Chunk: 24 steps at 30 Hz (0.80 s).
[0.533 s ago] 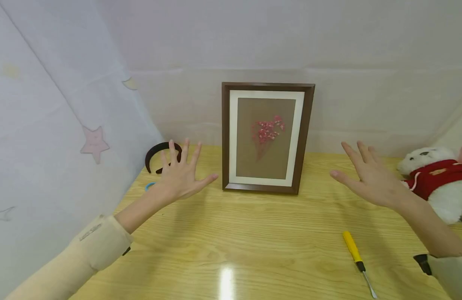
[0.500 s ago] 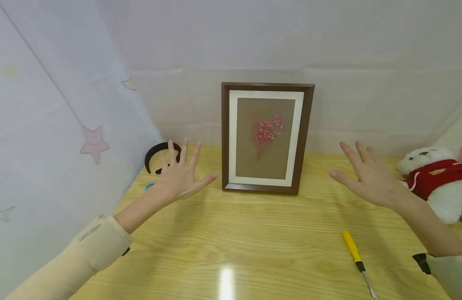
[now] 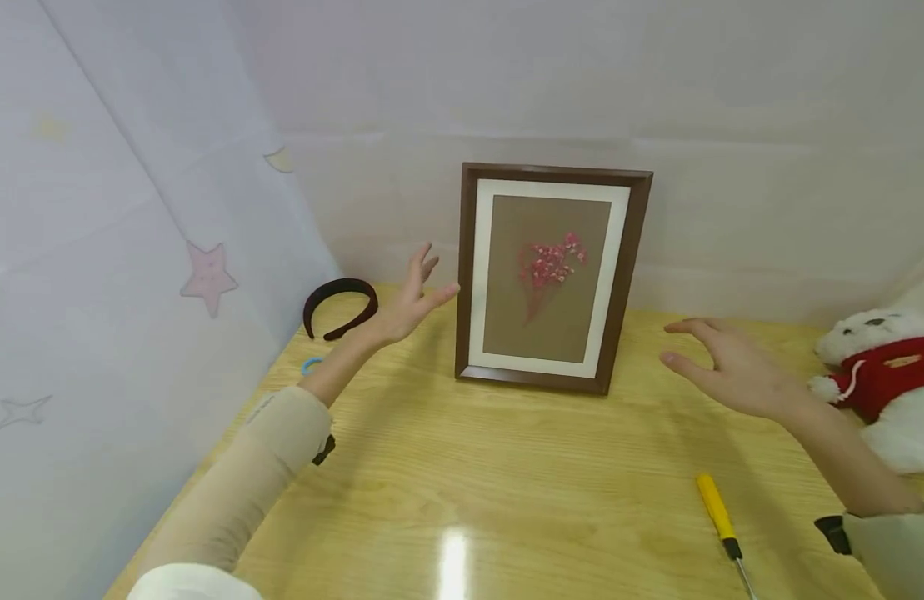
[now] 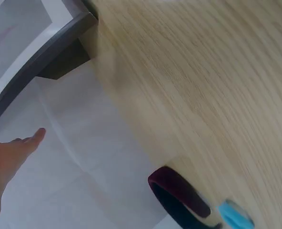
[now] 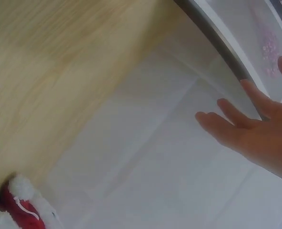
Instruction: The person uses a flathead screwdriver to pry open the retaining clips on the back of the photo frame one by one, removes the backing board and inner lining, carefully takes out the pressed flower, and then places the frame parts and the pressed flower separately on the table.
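A dark brown picture frame (image 3: 630, 275) with a white mat and pink dried flowers stands upright at the back of the wooden table. Just left of it, my left hand (image 3: 405, 312) is raised with the thumb tip right at the frame's left edge in the head view. My right hand (image 3: 742, 375) hovers to the right, a gap away from the frame, fingers loosely bent and thumb apart. Nothing is held in either hand. In the right wrist view the right hand (image 5: 255, 124) overlaps the frame's edge.
A black headband (image 3: 342, 287) and a blue ring (image 3: 312, 365) lie at the back left. A yellow-handled screwdriver (image 3: 716, 508) lies at the front right. A white plush bear (image 3: 911, 425) in a red sweater is at the right edge. Pale cloth (image 3: 551, 75) hangs behind.
My left hand has turned and moved right, to the frame's side. The right hand's spread fingers have bent and turned toward the frame. The head view has shifted slightly.
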Tool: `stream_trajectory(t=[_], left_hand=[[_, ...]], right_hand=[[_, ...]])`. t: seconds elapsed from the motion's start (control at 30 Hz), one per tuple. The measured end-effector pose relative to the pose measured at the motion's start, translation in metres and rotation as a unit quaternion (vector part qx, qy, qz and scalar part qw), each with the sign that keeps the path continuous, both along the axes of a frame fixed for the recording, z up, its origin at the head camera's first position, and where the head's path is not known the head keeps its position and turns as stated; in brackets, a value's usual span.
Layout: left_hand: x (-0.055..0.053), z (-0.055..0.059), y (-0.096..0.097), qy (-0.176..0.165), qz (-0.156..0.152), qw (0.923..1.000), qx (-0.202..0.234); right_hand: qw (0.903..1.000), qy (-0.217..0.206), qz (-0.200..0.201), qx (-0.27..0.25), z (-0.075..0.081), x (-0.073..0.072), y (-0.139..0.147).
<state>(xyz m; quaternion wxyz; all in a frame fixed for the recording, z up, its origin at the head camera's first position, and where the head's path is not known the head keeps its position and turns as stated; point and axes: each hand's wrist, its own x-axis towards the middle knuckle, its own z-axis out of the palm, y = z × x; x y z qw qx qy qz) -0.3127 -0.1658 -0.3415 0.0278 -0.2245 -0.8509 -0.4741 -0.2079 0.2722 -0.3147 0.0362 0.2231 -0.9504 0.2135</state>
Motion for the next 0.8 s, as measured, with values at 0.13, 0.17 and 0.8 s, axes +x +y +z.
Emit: stream_trajectory(t=[0.13,0.17,0.8], left_hand=[[-0.031,-0.003,0.017,-0.022,-0.041,0.9911,0.125],[-0.038,-0.004,0.021,-0.03,-0.037,0.989,0.14],[-0.055,-0.025,0.034,-0.059,-0.054,0.9784,0.19]], right_hand=[[0.9994,-0.007,0.016,-0.028,-0.003,-0.002,-0.003],[0.9991,-0.006,0.019,-0.037,-0.003,-0.002,-0.004],[0.9968,-0.02,0.026,-0.073,-0.02,0.004,0.006]])
